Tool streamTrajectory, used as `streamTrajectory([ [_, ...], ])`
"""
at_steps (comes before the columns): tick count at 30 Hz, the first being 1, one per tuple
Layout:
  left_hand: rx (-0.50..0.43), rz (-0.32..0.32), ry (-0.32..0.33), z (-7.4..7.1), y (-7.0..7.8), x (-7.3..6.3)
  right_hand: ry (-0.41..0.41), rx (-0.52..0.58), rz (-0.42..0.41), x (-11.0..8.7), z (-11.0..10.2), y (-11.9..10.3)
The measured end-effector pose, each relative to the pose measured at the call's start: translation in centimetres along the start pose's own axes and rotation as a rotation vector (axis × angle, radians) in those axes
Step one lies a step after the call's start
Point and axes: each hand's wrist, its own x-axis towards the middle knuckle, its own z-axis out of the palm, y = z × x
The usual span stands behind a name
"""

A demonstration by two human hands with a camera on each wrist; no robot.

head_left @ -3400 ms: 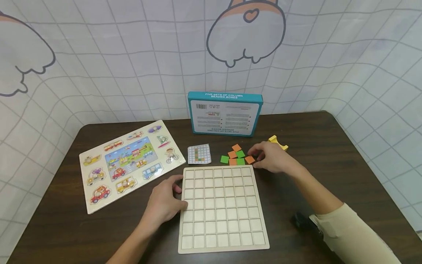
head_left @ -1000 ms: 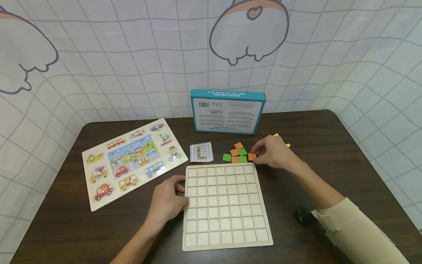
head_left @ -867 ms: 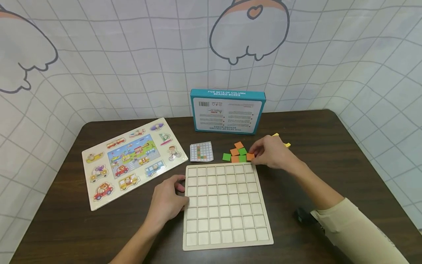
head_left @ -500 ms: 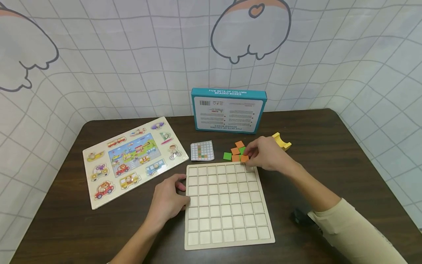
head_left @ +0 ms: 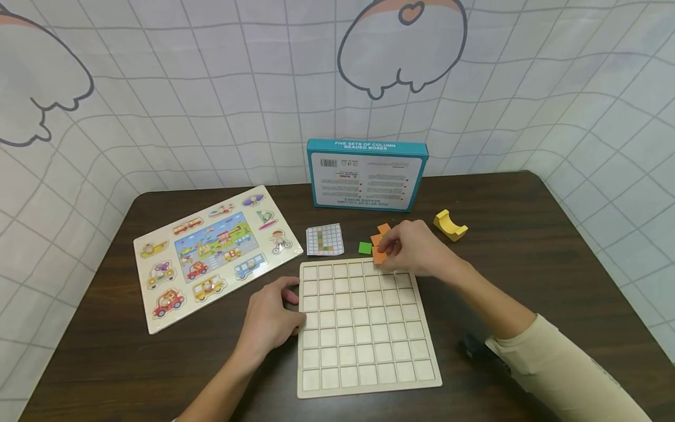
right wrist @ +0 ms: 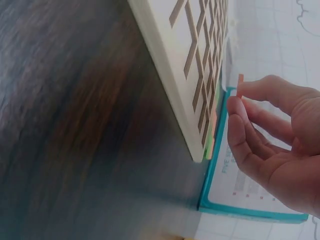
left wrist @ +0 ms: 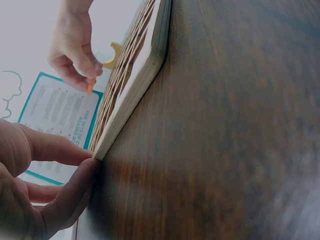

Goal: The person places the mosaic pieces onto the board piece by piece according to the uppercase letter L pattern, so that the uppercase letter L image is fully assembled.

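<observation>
A pale wooden grid board (head_left: 364, 328) with rows of square recesses lies flat on the dark table. My left hand (head_left: 271, 316) holds its left edge, thumb and fingertips pinching the rim (left wrist: 112, 135) in the left wrist view. Above the board's far edge, my right hand (head_left: 416, 249) pinches an orange square tile (head_left: 378, 255) between thumb and fingers. That tile (left wrist: 91, 86) is off the table in the left wrist view. Beside it lie a green tile (head_left: 365, 248) and some orange tiles (head_left: 384, 229), partly hidden by the right hand.
A small card (head_left: 324, 240) printed with a coloured grid lies behind the board. At left is a vehicle picture puzzle (head_left: 216, 258). A teal-edged box (head_left: 367, 176) stands at the back, and a yellow curved block (head_left: 450, 225) sits to the right.
My right hand has picked up the orange tile at the right of the pile and moved it left, over the board's far edge. The yellow block is uncovered. My left hand stays at the board.
</observation>
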Motion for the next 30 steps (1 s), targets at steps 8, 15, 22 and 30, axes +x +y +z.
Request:
streamTrajectory([
  [8, 0.006, 0.003, 0.003, 0.0, 0.0, 0.0, -0.02, -0.007, -0.031, 0.2, 0.3, -1.2],
  [15, 0.005, 0.007, 0.003, 0.0, 0.0, 0.0, -0.022, -0.007, -0.06, 0.3, 0.8, -1.9],
  [22, 0.007, 0.014, 0.005, 0.0, -0.1, 0.1, -0.043, 0.01, -0.082, 0.5, 1.7, -2.3],
  [30, 0.003, 0.026, 0.01, 0.1, -0.3, 0.1, -0.075, 0.022, -0.085, 0.8, 2.6, -3.3],
])
